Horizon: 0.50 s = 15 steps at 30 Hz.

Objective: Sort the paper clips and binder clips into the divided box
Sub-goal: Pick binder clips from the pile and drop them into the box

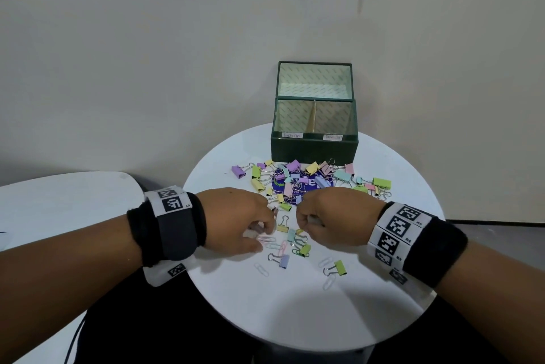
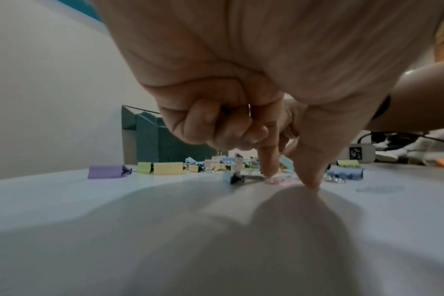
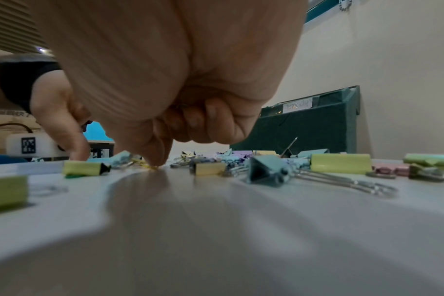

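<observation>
A dark green divided box (image 1: 314,148) stands open at the back of the round white table (image 1: 295,310), with a small label on each compartment. Pastel binder clips (image 1: 295,175) and paper clips lie heaped in front of it. My left hand (image 1: 261,235) has thumb and forefinger down on a pink paper clip (image 2: 276,180). Its other fingers (image 2: 231,130) are curled round clips, of which only a wire shows. My right hand (image 3: 155,163) pinches a yellow paper clip (image 3: 146,164) on the tabletop, its other fingers curled.
A lilac binder clip (image 1: 283,260), a green one (image 1: 339,268) and white paper clips (image 1: 262,269) lie near the hands. A blue round sticker (image 1: 280,186) sits under the pile. A second white table (image 1: 59,201) stands to the left; the wall is close behind the box.
</observation>
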Motion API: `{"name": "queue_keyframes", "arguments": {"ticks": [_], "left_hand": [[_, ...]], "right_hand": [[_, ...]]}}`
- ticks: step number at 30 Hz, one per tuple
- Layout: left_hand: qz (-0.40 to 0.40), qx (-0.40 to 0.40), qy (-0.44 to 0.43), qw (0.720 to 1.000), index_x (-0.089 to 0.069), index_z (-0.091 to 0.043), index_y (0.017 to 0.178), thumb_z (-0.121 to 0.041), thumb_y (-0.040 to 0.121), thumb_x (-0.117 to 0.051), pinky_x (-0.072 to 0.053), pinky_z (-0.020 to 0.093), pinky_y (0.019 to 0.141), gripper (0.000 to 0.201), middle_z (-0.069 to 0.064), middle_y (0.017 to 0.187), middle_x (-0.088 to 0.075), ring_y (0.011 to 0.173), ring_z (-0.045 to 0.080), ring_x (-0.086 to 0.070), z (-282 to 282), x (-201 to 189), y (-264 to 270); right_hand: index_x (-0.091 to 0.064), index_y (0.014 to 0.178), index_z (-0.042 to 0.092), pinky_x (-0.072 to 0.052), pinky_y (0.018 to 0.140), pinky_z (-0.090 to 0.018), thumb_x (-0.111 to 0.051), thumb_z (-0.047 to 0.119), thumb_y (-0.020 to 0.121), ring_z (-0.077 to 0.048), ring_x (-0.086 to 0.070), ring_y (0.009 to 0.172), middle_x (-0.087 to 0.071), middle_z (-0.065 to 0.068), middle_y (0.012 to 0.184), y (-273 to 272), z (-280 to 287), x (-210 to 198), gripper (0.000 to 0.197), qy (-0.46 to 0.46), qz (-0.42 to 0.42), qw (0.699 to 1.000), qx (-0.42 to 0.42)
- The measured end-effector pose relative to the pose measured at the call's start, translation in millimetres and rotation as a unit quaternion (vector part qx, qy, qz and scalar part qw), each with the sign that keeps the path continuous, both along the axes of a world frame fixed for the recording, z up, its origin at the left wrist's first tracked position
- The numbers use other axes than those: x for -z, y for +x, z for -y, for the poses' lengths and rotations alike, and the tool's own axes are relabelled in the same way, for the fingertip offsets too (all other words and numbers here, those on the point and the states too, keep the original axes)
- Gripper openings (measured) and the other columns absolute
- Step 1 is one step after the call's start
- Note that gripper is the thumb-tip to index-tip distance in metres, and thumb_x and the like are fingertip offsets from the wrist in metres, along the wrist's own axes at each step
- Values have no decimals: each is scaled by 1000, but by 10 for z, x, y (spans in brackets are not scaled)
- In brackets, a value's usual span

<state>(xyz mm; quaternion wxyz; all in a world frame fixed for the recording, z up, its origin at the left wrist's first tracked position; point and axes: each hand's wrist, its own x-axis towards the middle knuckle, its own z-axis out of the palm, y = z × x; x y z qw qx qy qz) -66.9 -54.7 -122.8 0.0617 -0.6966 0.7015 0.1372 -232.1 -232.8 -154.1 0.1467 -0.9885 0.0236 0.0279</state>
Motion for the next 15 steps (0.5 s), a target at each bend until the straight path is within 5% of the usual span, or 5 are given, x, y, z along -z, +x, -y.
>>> {"name": "queue_keyframes", "arguments": {"ticks": [3,8,12,15], "left_hand": [[74,45,2,996,-68,-31,107,-46,95,-55,-37,25,70,23,-12,101,-53,87,11,-54,12,-6,-50],[120,143,-88,978,-64,-20,87,-32,94,-42,-45,32,60,26,-3,92,-61,80,24,-62,-5,73,-69],[33,13,-61,998,-60,-28,89,-36,92,-50,-40,23,64,14,-16,79,-48,69,4,-47,169,-74,20],[-87,-95,-93,987,-63,-28,81,-36,92,-61,-36,15,58,13,-20,62,-54,56,-3,-48,488,-335,151]], "right_hand": [[-56,83,25,-52,63,-36,-49,23,89,-17,-54,70,-60,8,81,-12,-12,-3,10,4,22,1000,20],[-54,84,22,-47,62,-36,-49,22,94,-17,-52,70,-57,5,79,18,16,-96,11,31,68,994,82],[-52,85,22,-41,61,-26,-50,19,99,-13,-54,70,-58,4,79,123,322,-329,14,58,111,976,179],[-52,90,17,-40,59,-25,-45,17,104,-17,-54,71,-57,-1,82,309,707,-539,15,43,146,954,257]]}}
